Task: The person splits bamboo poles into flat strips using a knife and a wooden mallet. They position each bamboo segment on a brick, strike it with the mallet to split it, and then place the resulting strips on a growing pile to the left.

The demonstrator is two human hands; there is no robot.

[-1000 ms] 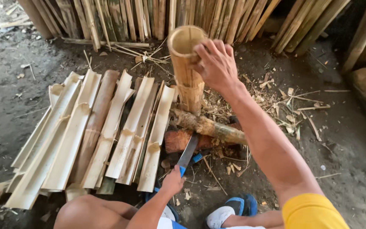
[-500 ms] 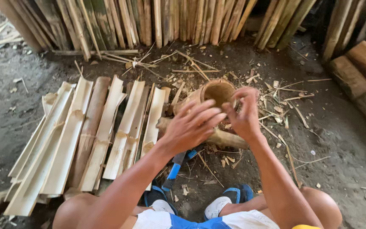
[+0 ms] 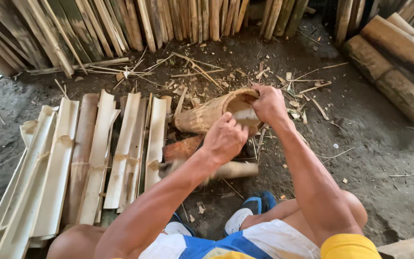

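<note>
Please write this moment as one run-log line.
left hand: grips bamboo tube rim | right hand: grips rim | tube: tilted | split bamboo slats: left, on ground

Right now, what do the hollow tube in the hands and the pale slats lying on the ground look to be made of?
The hollow tan tube looks like a bamboo section: round, open-ended, with a dry, rough, unfinished skin. The pale split slats look like bamboo too, raw and uncoated: curved inner faces with node ridges across them. Both hands grip the tube's open end.
</note>
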